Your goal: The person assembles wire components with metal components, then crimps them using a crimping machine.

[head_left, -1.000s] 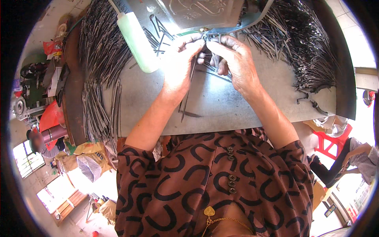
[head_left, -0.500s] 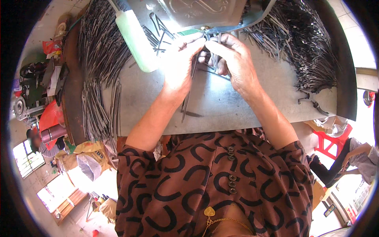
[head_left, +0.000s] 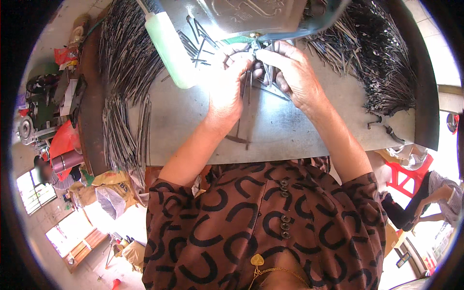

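Metal strips pinched between closed fingers of both hands.

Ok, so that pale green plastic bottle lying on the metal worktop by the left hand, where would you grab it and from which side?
Probably round the middle of the pale green plastic bottle, coming from its right, open side. It lies tilted on the grey metal worktop, its white neck pointing away, so the round body gives the widest hold. The pile of thin dark metal strips crowds its left, while the left hand is already close.

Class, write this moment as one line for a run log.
left hand: holds thin metal rods | right hand: pinches rod end at machine | green bottle left | rod piles on table
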Available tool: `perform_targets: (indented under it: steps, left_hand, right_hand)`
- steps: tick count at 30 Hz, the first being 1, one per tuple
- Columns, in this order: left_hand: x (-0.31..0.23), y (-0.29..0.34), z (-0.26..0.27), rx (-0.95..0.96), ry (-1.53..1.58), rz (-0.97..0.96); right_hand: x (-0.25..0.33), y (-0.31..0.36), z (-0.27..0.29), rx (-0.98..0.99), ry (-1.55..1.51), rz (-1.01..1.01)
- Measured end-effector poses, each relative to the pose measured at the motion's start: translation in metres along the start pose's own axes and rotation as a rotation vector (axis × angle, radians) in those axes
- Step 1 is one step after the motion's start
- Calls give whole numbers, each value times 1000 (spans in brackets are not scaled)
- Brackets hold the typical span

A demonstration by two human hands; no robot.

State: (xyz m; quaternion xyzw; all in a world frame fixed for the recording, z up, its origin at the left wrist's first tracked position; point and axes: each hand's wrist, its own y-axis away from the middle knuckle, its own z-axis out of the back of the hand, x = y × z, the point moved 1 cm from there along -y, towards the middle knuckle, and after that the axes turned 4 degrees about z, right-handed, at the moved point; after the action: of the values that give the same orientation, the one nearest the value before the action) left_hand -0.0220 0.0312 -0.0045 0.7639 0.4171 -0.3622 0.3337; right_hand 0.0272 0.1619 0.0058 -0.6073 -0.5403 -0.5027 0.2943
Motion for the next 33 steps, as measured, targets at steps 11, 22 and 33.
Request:
perform_targets:
  steps: [11,22,33]
  left_hand:
    - [-1,-3,11,-63,-149,60]
    - [-2,1,2,-64,-184,63]
    - [-2,-8,4,7,-176,-3]
  right_hand:
    - [6,14,0,-104,257,94]
    - [5,14,15,-190,273,201]
    - [-5,24,-7,-136,421,175]
